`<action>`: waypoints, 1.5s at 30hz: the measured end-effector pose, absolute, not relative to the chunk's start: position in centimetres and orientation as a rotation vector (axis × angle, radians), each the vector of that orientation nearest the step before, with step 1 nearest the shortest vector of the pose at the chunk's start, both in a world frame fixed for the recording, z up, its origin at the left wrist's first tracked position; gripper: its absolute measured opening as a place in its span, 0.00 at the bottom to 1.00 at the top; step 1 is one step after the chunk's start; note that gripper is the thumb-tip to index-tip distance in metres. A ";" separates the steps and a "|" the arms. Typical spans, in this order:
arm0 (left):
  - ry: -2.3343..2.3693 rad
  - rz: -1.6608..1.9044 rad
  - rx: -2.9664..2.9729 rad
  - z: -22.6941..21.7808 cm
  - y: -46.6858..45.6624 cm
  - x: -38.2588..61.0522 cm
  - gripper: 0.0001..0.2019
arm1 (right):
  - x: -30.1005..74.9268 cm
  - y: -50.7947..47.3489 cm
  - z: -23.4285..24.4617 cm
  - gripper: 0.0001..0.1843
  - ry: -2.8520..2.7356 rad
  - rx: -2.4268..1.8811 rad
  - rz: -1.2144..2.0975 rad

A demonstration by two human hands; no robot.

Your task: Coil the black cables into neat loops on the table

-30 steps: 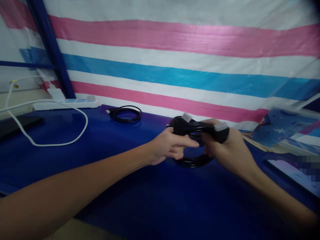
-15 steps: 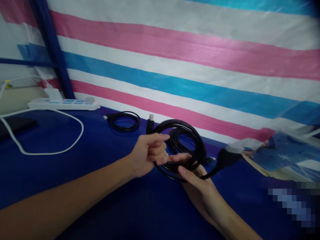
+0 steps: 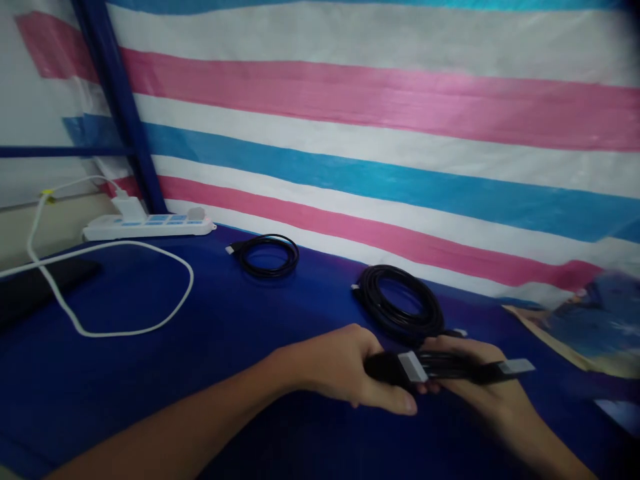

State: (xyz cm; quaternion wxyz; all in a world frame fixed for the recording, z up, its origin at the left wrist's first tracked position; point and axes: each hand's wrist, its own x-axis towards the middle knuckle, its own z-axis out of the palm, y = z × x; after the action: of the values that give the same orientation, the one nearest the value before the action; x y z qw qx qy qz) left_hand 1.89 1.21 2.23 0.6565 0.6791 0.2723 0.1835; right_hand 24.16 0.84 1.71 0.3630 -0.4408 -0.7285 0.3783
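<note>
My left hand [image 3: 345, 367] and my right hand [image 3: 493, 390] are both closed on a black cable bundle [image 3: 445, 367], held flat and edge-on just above the blue table [image 3: 225, 333]. Two silver plug ends stick out of it, one by my left fingers and one pointing right. Behind my hands a larger black cable coil [image 3: 400, 303] lies on the table, untouched. A smaller black coil [image 3: 267, 257] lies farther back to the left.
A white power strip [image 3: 150, 225] sits at the back left with a white cord [image 3: 150, 327] looping over the table. A dark flat device [image 3: 40, 283] lies at the left edge. A blue printed book [image 3: 595, 320] lies at the right. A striped sheet hangs behind.
The cable bundle, held up as an open loop before, now lies flat and lower between both hands. The larger coil on the table has come into view behind it.
</note>
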 end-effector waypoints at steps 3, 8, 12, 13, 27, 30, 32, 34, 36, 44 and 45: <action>0.647 0.408 1.576 2.3 1.4 1.9 0.13 | 24.5 0.7 2.2 0.21 -1.958 -1.131 0.980; 0.664 0.395 1.569 1.6 2.2 2.2 0.16 | 24.2 1.0 0.9 0.24 -1.849 -1.181 1.222; 0.589 0.526 1.547 0.3 2.7 2.5 0.16 | 24.0 1.6 -0.5 0.29 -1.846 -1.113 1.252; 0.600 0.598 1.541 0.0 2.6 2.6 0.17 | 24.0 1.6 -0.7 0.29 -1.837 -1.111 1.233; 1.017 1.346 1.252 -0.3 2.7 6.1 0.09 | 20.6 2.1 -1.5 0.18 -1.602 -1.303 0.686; 1.017 1.253 1.400 -0.2 3.6 4.7 0.07 | 20.4 2.5 -1.5 0.17 -1.705 -1.313 0.683; 1.034 1.215 1.510 -0.3 3.9 3.9 0.09 | 20.8 2.7 -1.4 0.17 -1.768 -1.333 0.648; 1.080 1.230 1.612 -0.4 4.0 3.5 0.11 | 21.4 2.8 -1.3 0.17 -1.814 -1.377 0.591; 1.131 1.247 1.698 -0.4 4.0 3.4 0.11 | 21.8 2.8 -1.2 0.17 -1.845 -1.454 0.508; 1.171 1.166 1.828 -1.4 3.1 3.0 0.11 | 21.6 1.3 -1.1 0.18 -1.917 -1.779 0.192; 1.195 1.156 1.835 -1.7 3.0 2.8 0.10 | 21.6 1.0 -1.2 0.18 -1.933 -1.789 0.179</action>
State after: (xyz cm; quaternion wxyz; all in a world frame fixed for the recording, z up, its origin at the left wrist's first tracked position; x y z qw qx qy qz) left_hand 2.77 3.04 -1.69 0.3267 0.7003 0.4563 0.4411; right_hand 21.62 1.01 -1.15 0.2482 -0.6563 -0.7094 0.0658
